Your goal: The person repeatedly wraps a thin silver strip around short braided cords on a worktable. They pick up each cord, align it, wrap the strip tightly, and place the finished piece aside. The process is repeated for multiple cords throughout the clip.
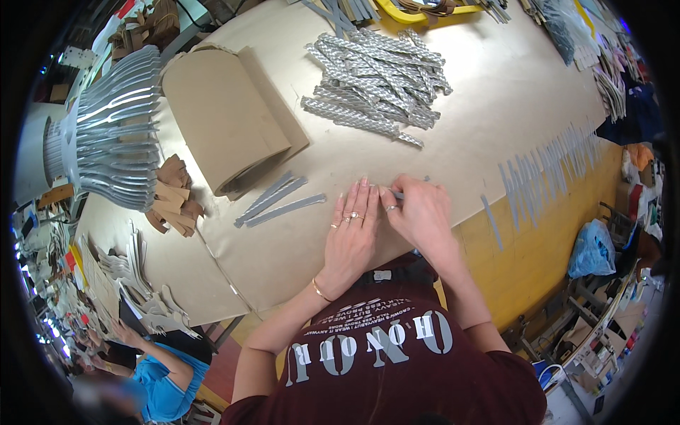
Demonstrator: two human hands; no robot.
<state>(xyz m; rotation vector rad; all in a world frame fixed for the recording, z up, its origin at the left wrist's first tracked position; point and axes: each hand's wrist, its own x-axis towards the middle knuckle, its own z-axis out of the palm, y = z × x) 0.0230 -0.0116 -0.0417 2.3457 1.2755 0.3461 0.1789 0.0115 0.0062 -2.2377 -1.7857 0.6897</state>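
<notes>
My left hand [351, 230] lies on the table near its front edge, fingers stretched out flat. Beside it my right hand [423, 212] is closed, thumb and fingers pinching a narrow grey strip [398, 195] that is mostly hidden. The fingertips of both hands almost meet. Left of my hands lie several loose grey strips [287, 210]. Beyond them, a pile of silvery braided strips [375, 81] is heaped on the table.
A brown cardboard roll [223, 117] stands left of the pile, near brown scraps [173, 198] and a bundle of silver-grey straps [117, 127]. Grey strips [545, 170] hang in a row over the right table edge. A co-worker in blue [166, 379] works at lower left.
</notes>
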